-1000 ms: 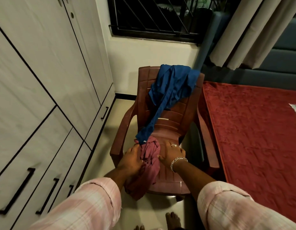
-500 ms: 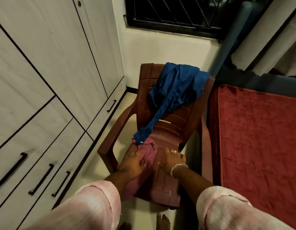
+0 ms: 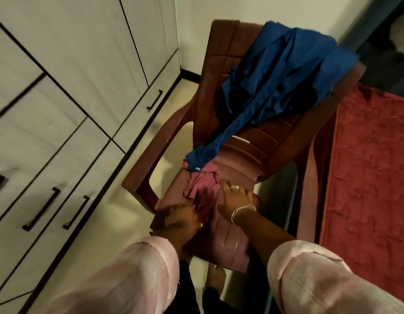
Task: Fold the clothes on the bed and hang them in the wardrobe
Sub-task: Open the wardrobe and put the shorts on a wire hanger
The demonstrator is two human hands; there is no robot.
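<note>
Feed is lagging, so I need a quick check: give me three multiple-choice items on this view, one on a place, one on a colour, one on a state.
1. Where does the pink garment lie?
A. chair seat
B. bed
C. floor

2. What colour is the garment draped over the chair back?
A. white
B. blue
C. green

3. How do the wardrobe drawers stand?
A. all closed
B. one pulled out
C. removed

Answers:
1 A: it lies on the seat under the left hand and right hand.
2 B: the blue garment hangs there.
3 A: fronts sit flush.
</note>
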